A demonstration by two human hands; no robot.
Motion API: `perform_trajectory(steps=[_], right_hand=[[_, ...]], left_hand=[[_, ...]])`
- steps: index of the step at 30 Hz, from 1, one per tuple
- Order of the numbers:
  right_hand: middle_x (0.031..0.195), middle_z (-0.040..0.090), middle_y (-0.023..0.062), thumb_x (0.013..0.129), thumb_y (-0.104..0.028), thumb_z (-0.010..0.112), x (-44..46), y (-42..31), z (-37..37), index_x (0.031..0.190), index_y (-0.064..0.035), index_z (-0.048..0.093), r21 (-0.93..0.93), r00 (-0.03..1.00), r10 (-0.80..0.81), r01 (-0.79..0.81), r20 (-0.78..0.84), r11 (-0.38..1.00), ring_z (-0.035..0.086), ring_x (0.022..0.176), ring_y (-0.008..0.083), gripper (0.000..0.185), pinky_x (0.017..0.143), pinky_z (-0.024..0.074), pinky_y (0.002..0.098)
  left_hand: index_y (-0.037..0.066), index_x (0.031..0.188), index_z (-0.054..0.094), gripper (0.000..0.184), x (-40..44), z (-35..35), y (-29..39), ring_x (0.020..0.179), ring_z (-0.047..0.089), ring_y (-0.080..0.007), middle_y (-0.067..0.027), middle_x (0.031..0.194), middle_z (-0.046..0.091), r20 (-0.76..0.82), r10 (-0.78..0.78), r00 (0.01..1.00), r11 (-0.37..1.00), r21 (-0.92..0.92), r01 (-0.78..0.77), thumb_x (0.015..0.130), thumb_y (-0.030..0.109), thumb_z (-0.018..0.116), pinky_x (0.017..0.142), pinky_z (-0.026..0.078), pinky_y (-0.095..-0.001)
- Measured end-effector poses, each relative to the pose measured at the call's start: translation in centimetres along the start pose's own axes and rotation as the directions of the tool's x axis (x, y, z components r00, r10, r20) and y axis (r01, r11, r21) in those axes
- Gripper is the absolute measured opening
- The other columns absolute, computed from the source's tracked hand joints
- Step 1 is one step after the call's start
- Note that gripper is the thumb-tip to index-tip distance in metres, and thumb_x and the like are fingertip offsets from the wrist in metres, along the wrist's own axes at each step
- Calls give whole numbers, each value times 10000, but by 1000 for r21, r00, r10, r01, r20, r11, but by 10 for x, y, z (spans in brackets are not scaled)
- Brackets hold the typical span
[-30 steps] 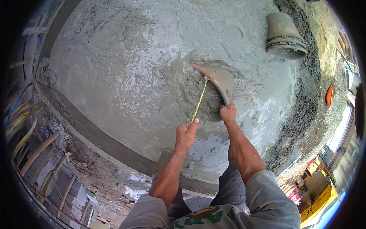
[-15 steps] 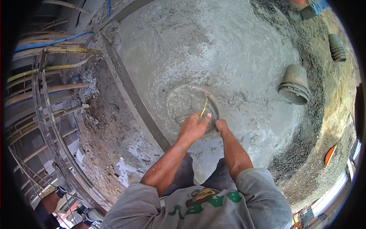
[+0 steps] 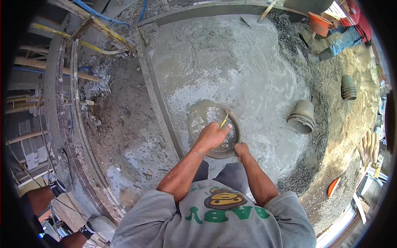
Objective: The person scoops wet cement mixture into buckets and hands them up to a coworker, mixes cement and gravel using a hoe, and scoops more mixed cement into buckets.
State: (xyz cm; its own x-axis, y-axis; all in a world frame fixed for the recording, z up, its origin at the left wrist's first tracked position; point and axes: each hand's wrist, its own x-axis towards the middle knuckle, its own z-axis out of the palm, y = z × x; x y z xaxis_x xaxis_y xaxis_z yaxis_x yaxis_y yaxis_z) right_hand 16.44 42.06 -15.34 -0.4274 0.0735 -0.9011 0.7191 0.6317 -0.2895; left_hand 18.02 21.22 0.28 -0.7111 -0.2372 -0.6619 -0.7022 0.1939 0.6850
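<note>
Grey wet concrete [image 3: 264,95] spreads in front of you in the head view, and the round tub [image 3: 237,124] is at its near edge, just beyond your knees, its mouth turned up towards you. A second ago the tub lay tipped over, its wall showing and its mouth sunk sideways in the mix; now the whole ring of its rim can be seen, with a wet sheen inside. You can't tell from here whether its base is resting on the concrete or just off it.

Your left grip [image 3: 214,135] is clamped on the yellow cord [image 3: 224,120], which runs up to the tub's far rim. Less of that cord shows than at first, and your left hand now sits over the tub's opening. Your right grip [image 3: 241,149] is curled on the near right part of the rim, as it was before.

Your view has swung too. A co-worker in a red top [image 3: 359,18] has come into sight at upper right, beside an orange bucket [image 3: 319,24]; one second back, neither showed. Nearer you on the right, the grey bucket stack [image 3: 302,117] lies tilted beside the gravel [image 3: 302,171]. On your left, a long straight form edge [image 3: 155,91] borders the concrete.
</note>
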Motion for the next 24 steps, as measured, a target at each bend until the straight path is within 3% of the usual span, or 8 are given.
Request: perform_trajectory(steps=[2, 5, 7, 11, 12, 19, 21, 24], right_hand=[[972, 629, 258, 668, -67, 533, -14, -1, -5, 1037, 147, 581, -12, 999, -33, 32, -22, 999, 631, 871, 339, 430, 723, 476, 389], [976, 628, 259, 651, -61, 558, 1, 6, 0, 1047, 152, 577, 19, 992, -121, 122, -42, 992, 618, 889, 343, 450, 763, 468, 382], [980, 629, 255, 641, -59, 575, 12, 5, 6, 1055, 154, 573, 43, 981, -193, 194, -28, 980, 610, 902, 343, 466, 791, 463, 378], [825, 607, 144, 681, -23, 585, -71, -57, 7, 985, 93, 592, 75, 935, -333, 326, 124, 942, 601, 690, 228, 325, 581, 476, 355], [825, 605, 142, 681, -16, 582, -103, -82, 4, 983, 86, 590, 59, 919, -354, 349, 171, 935, 605, 702, 227, 318, 594, 486, 355], [878, 609, 152, 661, -50, 606, -267, -185, 27, 1063, 62, 538, 258, 647, -582, 531, 492, 807, 577, 730, 222, 422, 594, 463, 340], [825, 585, 124, 723, 5, 563, -315, -208, 37, 948, 62, 535, 241, 631, -589, 552, 505, 798, 585, 654, 202, 233, 596, 539, 325], [844, 592, 115, 747, -17, 567, -366, -246, 56, 933, 64, 536, 319, 511, -629, 567, 587, 759, 602, 675, 191, 206, 610, 548, 315]], left_hand=[[-86, 823, 614, 543, -15, -6, 5, 794, 620, -418, -291, 757, 614, 4, 23, 1000, 999, 30, -23, 806, 455, 561, 713, 455, -455], [-59, 938, 605, 458, -33, -17, 7, 637, 562, -191, -117, 650, 586, -48, 77, 996, 996, 40, -75, 840, 388, 584, 610, 436, -372], [-48, 1008, 587, 456, -58, -40, 29, 692, 572, -185, -113, 705, 603, -106, 122, 987, 991, -33, -126, 847, 378, 590, 644, 444, -348], [-19, 1118, 557, 457, -116, -89, 63, 803, 580, -171, -118, 821, 626, -182, 177, 967, 975, -104, -197, 866, 361, 587, 717, 449, -311], [-5, 1117, 570, 419, -134, -103, 75, 829, 571, -155, -116, 847, 629, -302, 347, 888, 930, -11, -367, 877, 338, 581, 734, 446, -309], [-1, 1039, 601, 391, -262, -219, 139, 788, 556, -145, -73, 807, 602, -410, 515, 753, 856, 284, -432, 871, 352, 603, 732, 441, -306], [9, 980, 605, 352, -310, -242, 175, 732, 536, -131, -55, 794, 588, -485, 404, 776, 895, 386, -225, 877, 346, 599, 683, 433, -296], [0, 902, 595, 386, -328, -300, 193, 660, 499, -119, -60, 767, 581, -452, 666, 594, 710, 628, -318, 855, 382, 619, 596, 401, -278]])
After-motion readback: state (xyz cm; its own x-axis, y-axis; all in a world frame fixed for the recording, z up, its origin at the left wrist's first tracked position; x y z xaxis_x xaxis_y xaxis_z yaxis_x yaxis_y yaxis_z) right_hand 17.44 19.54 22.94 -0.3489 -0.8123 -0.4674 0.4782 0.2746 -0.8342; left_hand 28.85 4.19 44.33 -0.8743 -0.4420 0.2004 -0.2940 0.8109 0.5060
